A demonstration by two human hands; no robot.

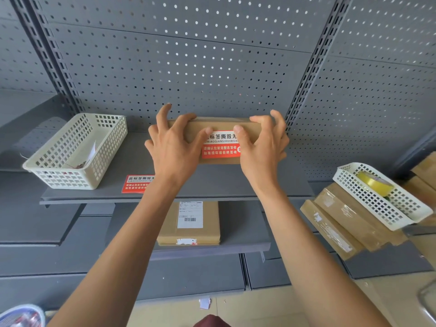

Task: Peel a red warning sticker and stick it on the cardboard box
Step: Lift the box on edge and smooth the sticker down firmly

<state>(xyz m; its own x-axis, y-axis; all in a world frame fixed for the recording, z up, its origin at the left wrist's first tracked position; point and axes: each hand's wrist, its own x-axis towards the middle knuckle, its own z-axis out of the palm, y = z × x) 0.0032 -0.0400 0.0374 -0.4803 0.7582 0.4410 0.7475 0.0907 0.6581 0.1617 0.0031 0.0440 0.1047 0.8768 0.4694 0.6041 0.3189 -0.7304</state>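
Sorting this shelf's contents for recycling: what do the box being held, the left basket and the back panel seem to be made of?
Cardboard box: brown matte cardboard, likely, with a glossy red warning sticker. Left basket: cream moulded plastic, judging by its uniform lattice walls. Back panel: probably grey painted metal pegboard, with regular punched holes.

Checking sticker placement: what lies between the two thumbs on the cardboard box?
In the head view, the red-and-white warning sticker lies on the brown cardboard box, between left hand and right hand.
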